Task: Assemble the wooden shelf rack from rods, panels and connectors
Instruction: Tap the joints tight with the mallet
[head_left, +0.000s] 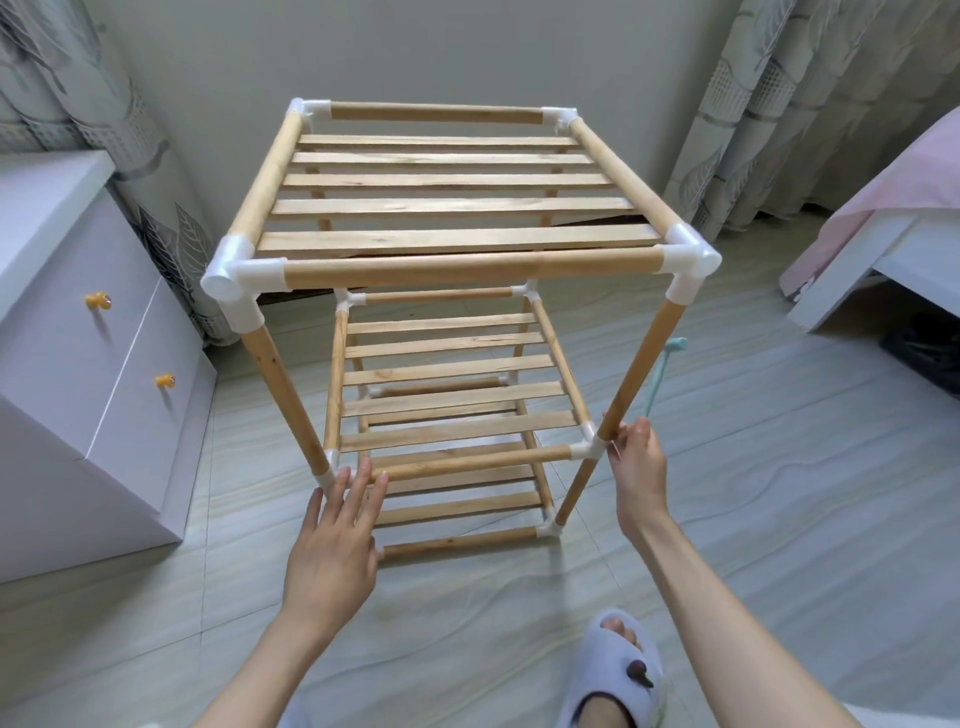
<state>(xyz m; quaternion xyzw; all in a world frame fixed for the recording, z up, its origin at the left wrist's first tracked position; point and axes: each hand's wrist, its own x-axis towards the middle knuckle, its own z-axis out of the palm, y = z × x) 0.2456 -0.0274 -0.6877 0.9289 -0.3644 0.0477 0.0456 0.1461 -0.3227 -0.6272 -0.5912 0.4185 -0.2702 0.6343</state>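
At nine o'clock stands a white drawer cabinet (78, 332) with yellow knobs, well apart from my work. My left hand (332, 545) reaches in at about seven o'clock, fingers straight and spread, tips touching the front rod and the white connector (328, 470) at the middle tier's left corner; it grasps nothing. I judge it is there to steady or press that joint home.

The shelf rack (447, 270) stands upright on the tiled floor at the centre, running toward twelve o'clock. It shows three tiers of pale slatted panels framed by round wooden rods, with white plastic connectors at every corner. The top panel's nearest slat looks slightly out of line at its right end. It seems nearly finished.

At four o'clock my right hand (636, 467) pinches the front right upright rod (641, 358) just above the middle connector, fingers curled round it, likely to hold the frame square. A slippered foot (618, 670) rests at six o'clock.
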